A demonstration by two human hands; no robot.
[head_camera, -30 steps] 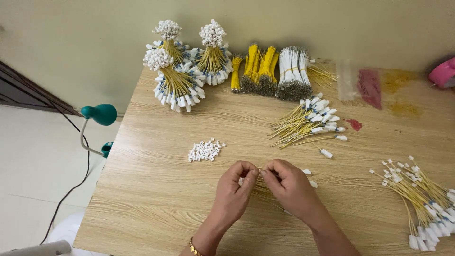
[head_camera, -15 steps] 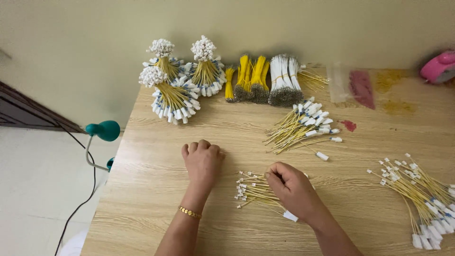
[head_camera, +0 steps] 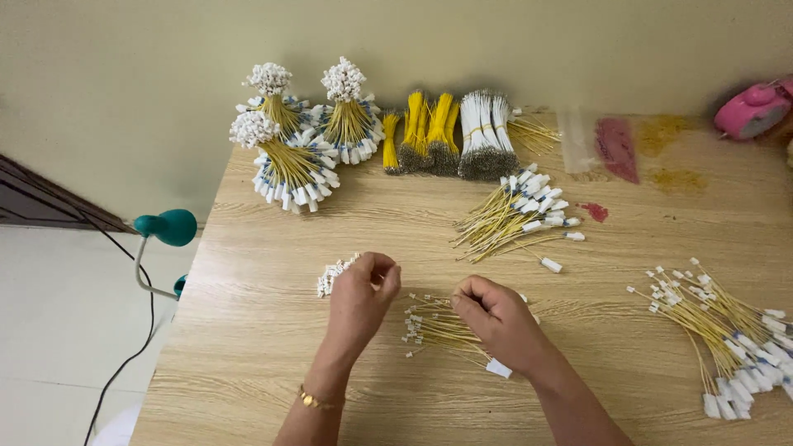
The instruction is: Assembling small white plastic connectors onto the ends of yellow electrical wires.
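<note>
Left hand (head_camera: 361, 295) fingers pinched together over white connector pile (head_camera: 334, 275), contents hidden; right hand (head_camera: 496, 318) clamps yellow wire bundle (head_camera: 438, 324) beneath it—pick one pc, keep wires fanned.

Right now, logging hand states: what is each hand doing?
Left hand: fingers curled at the pile of small white connectors; grip cannot be told.
Right hand: closed on the yellow wire bundle.

Yellow wires (head_camera: 442, 326), white connectors (head_camera: 334, 274); light wood-grain table (head_camera: 248, 347); teal lamp (head_camera: 169, 227); pink object (head_camera: 752, 107).
</note>
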